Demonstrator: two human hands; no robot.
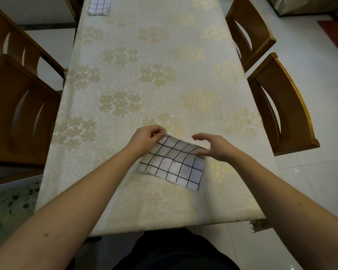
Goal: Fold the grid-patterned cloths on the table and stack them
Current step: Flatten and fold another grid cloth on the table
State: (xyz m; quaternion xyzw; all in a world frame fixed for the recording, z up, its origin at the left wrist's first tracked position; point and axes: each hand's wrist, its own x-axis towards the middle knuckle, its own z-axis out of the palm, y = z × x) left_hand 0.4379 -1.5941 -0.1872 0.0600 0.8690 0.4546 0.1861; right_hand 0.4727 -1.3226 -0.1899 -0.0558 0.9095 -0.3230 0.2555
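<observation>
Near the table's [144,211] front edge, the left hand [144,137] pinches the grid cloth's [174,164] far corner while the right hand [213,147] hovers loosely spread, holding nothing, so a one-sided pull could skew the fold.

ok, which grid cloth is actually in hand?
The near grid cloth: the left hand pinches its far corner. The other grid cloth lies untouched at the table's far end.
</observation>
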